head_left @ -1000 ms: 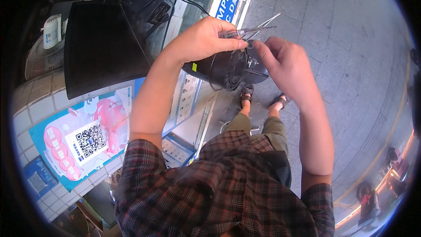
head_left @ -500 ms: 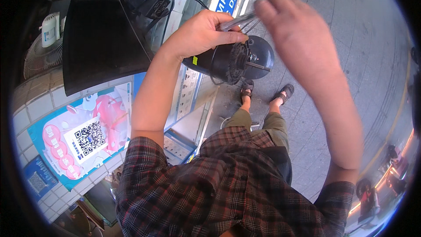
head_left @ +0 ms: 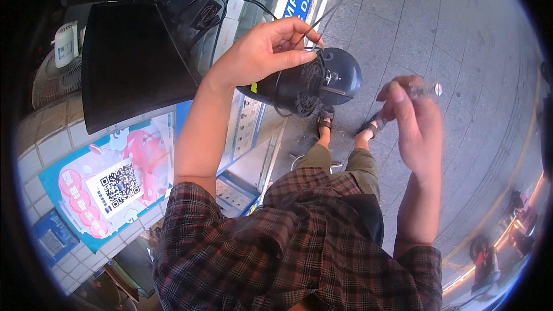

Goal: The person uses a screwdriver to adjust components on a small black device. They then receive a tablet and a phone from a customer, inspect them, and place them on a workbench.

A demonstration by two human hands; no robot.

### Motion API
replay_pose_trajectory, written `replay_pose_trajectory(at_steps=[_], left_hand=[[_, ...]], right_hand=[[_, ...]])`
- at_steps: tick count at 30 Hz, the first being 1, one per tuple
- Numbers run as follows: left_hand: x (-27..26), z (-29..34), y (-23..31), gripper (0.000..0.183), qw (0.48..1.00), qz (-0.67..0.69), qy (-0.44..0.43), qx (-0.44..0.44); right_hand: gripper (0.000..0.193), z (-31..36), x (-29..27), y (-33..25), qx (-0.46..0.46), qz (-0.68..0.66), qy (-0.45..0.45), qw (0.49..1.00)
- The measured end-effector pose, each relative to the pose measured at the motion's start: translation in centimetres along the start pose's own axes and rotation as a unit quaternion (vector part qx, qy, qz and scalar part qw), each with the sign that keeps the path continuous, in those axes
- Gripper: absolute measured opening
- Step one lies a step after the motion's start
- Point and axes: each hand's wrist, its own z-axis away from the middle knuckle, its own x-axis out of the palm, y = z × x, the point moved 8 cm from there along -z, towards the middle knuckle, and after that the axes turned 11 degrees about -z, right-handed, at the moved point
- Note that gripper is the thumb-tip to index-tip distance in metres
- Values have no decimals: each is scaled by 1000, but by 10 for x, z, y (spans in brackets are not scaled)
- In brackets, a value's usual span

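A black motor (head_left: 292, 87) sits just below the left hand (head_left: 268, 50), its metal shaft (head_left: 337, 93) pointing rightward. A clear, blurred tool handle (head_left: 427, 90) lies in the right hand (head_left: 416, 120).

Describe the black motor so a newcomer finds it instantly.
Start at the wide black panel on the left and move right to the person's left hand. Just below that hand is the black motor; unlike the smooth dark dome beside it, it has a thin metal shaft jutting right from a ridged round face.
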Motion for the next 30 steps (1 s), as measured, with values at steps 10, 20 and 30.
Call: replay_pose_trajectory(at_steps=[10, 20, 30], left_hand=[[3, 1, -8, 15, 999, 16, 35, 9], [5, 2, 1, 19, 993, 14, 87, 74], [6, 3, 2, 16, 989, -25, 120, 78]], right_hand=[[21, 21, 11, 1, -30, -79, -62, 994], [11, -2, 69, 17, -156, -90, 3, 984], [10, -5, 86, 10, -213, -13, -17, 977]])
